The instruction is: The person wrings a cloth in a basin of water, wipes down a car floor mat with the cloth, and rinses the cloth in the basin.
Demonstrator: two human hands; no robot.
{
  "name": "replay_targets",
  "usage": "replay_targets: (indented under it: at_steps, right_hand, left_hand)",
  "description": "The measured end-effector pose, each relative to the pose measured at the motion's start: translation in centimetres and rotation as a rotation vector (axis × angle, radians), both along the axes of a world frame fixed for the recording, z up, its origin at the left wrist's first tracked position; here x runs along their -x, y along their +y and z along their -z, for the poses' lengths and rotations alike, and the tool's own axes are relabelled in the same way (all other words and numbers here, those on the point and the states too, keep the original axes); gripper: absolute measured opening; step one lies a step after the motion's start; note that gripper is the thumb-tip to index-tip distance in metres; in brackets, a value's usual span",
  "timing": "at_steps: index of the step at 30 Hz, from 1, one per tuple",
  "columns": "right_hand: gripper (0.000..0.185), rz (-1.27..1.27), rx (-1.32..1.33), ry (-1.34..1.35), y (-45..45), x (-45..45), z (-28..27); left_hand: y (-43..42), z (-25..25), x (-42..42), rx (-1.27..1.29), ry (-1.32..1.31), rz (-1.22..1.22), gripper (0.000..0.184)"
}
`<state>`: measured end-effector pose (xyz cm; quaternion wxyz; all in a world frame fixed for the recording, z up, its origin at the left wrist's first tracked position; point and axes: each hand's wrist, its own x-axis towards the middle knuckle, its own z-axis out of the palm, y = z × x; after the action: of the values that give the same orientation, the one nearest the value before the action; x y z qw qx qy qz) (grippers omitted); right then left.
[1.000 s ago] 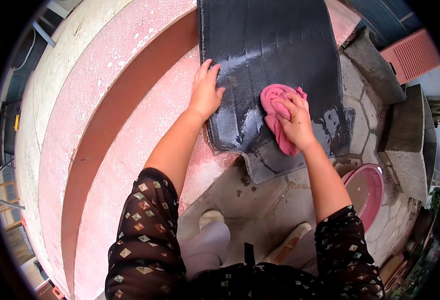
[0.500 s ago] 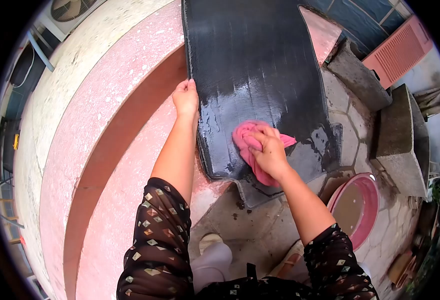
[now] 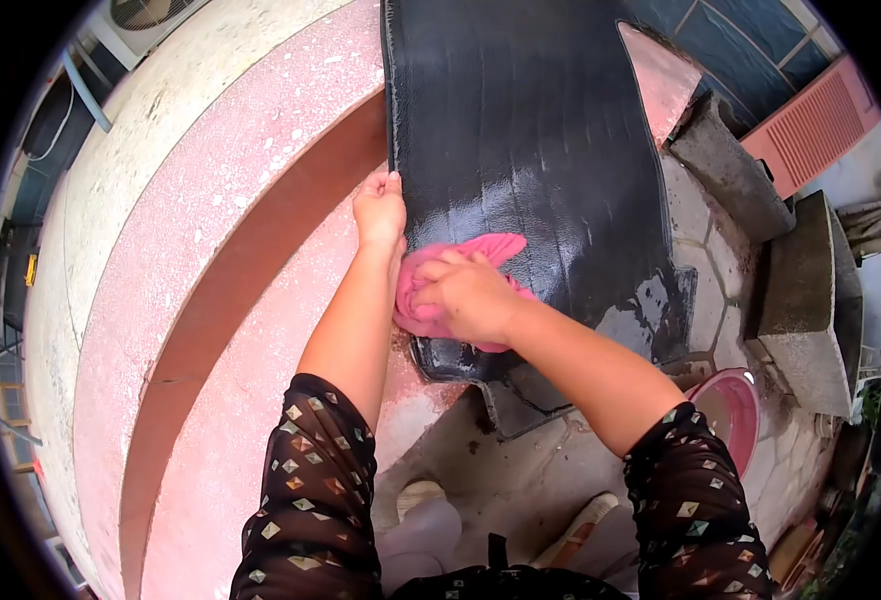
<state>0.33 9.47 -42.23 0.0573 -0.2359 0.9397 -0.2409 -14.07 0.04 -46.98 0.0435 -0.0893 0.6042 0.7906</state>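
Right hand (image 3: pixel 470 297) clutches cloth (image 3: pixel 417 302) — left hand (image 3: pixel 379 212) (curled) grips mat (image 3: pixel 535 130).

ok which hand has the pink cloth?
The right hand: its fingers are curled into the pink cloth, pressed on the black mat. The left hand has no cloth; it holds the mat's left edge.

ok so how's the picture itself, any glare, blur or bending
Head view: bright glare on the glossy black mat, just above the pink cloth; head view: the right hand looks slightly soft, perhaps from motion; head view: black rounded borders suggest a wide lens, so the pink step may bow partly from distortion.
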Motion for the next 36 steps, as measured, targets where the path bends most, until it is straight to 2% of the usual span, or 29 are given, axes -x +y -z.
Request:
replay_targets:
  at_steps: [1, 3, 5, 6, 7, 8, 10, 11, 12, 14, 16, 17, 19, 22, 25, 27, 28, 29, 30, 33, 36]
  right_hand:
    - [0.017, -0.001, 0.008, -0.002, 1.1, 0.2, -0.1]
    - [0.024, 0.249, 0.377, 0.015, 4.3, 1.4, -0.1]
    - [0.029, 0.671, 0.238, 0.124, 6.6, 3.4, 0.1]
    - [0.031, 0.861, 0.078, 0.114, 7.4, 4.4, 0.0]
    - [0.029, 0.987, 0.012, 0.124, 7.8, 5.5, 0.8]
    - [0.023, 1.012, -0.039, 0.083, 7.9, 6.2, 1.9]
    - [0.018, 0.737, -0.019, 0.153, 6.9, 6.2, 2.4]
    - [0.015, 0.513, -0.068, 0.172, 6.7, 5.8, 2.6]
    - [0.01, 0.388, 0.04, 0.147, 5.4, 4.8, 2.0]
    - [0.009, 0.122, 0.003, 0.058, 3.5, 2.5, 1.3]
    - [0.012, -0.029, -0.074, 0.031, 2.7, 0.4, -0.4]
    - [0.012, -0.03, -0.074, 0.029, 3.0, 0.6, -0.1]
    - [0.014, 0.142, -0.063, 0.088, 4.2, 2.1, 0.4]
    - [0.017, 0.636, -0.118, 0.142, 5.8, 5.3, 0.9]
    - [0.018, 0.656, -0.134, 0.248, 4.8, 4.8, 1.7]
    - [0.016, 0.351, 0.006, 0.211, 3.9, 2.8, 1.6]
    - [0.014, 0.178, -0.017, 0.139, 3.2, 1.3, 0.8]
    - [0.012, 0.023, -0.057, 0.203, 2.6, -0.5, 0.6]
    - [0.016, -0.145, -0.049, -0.009, 2.3, -1.4, -0.9]
    - [0.022, -0.279, 0.014, -0.134, 3.6, -1.8, -1.2]
    - [0.023, 0.334, 0.252, -0.034, 4.9, 1.3, -1.0]
  left_hand:
    - [-0.3, -0.2, -0.2, -0.023, 0.0, 0.032, 0.01]
    - [-0.5, -0.5, -0.1, -0.032, 0.013, 0.042, 0.011]
    - [-0.5, -0.5, -0.5, -0.089, 0.006, 0.06, 0.01]
    - [-0.6, -0.4, -0.4, -0.084, -0.003, 0.051, 0.01]
    - [-0.7, -0.1, -0.2, -0.009, -0.008, 0.064, 0.01]
    - [-0.7, 0.1, 0.0, 0.065, -0.01, 0.08, 0.01]
    - [-0.9, 1.2, 0.1, 0.022, -0.015, 0.07, 0.01]
    - [-0.9, 1.5, 0.3, 0.074, 0.035, 0.074, 0.011]
    - [-1.0, 1.8, 0.6, 0.125, 0.087, 0.079, 0.011]
    - [-1.3, 2.1, 1.3, 0.185, 0.141, 0.054, 0.012]
    - [-1.6, 2.2, 1.7, 0.394, 0.233, 0.056, 0.013]
    - [-1.7, 2.4, 1.7, 0.395, 0.23, 0.055, 0.013]
    - [-1.8, 1.1, 0.9, 0.422, 0.247, 0.076, 0.014]
    - [-1.9, 0.7, 0.5, 0.424, 0.178, 0.125, 0.014]
    - [-1.7, 1.4, 0.8, 0.41, 0.168, 0.09, 0.015]
    - [-1.3, 1.4, 0.8, 0.327, 0.111, 0.07, 0.015]
    - [-1.4, 1.7, 0.8, 0.321, 0.113, 0.071, 0.015]
    - [-1.5, 2.1, 0.9, 0.337, 0.131, 0.085, 0.014]
    - [-1.6, 2.0, 1.2, 0.356, 0.153, 0.096, 0.013]
    - [-2.3, -0.6, 0.5, 0.364, 0.065, 0.2, 0.013]
    - [-2.3, -2.7, -0.3, 0.317, -0.041, 0.205, 0.013]
